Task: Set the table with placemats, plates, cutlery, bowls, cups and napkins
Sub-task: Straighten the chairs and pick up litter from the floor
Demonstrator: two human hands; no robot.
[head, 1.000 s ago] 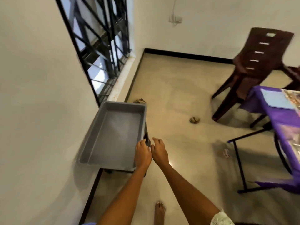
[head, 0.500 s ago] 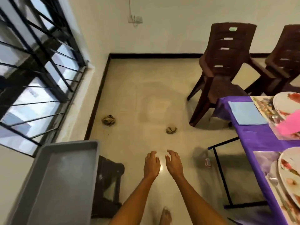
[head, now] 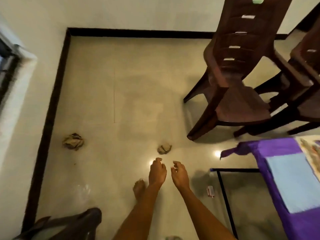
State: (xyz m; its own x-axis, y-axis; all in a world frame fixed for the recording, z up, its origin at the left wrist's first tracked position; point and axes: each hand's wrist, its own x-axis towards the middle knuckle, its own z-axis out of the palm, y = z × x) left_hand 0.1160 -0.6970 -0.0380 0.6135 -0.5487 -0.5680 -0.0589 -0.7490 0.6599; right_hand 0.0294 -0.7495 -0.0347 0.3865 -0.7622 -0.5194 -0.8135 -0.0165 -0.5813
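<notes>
The light blue placemat (head: 294, 181) lies flat on the purple-covered worktop (head: 277, 149) at the right side of the view. Its long axis runs from the far corner of the worktop toward the person, along the worktop's near edge. Just beside it on the right, at the border of the view, a patterned placemat (head: 311, 153) is only partly seen, and what lies on it cannot be told.

Both hands are in the air above the floor (head: 129, 92), well apart from the worktop. The left hand (head: 157, 172) and the right hand (head: 180, 174) are side by side, the fingers loosely curled, and neither grip has hold of anything.

Between the hands and the placemat stands the black frame of the worktop (head: 225, 193), with a small red and white packet (head: 210, 191) on the floor near it. Two crumpled paper balls lie on the floor, one (head: 164, 148) just ahead of the hands and one (head: 73, 141) near the black skirting. Two dark brown plastic chairs (head: 242, 80) stand behind the worktop. A bare foot (head: 138, 188) is under the left forearm.
</notes>
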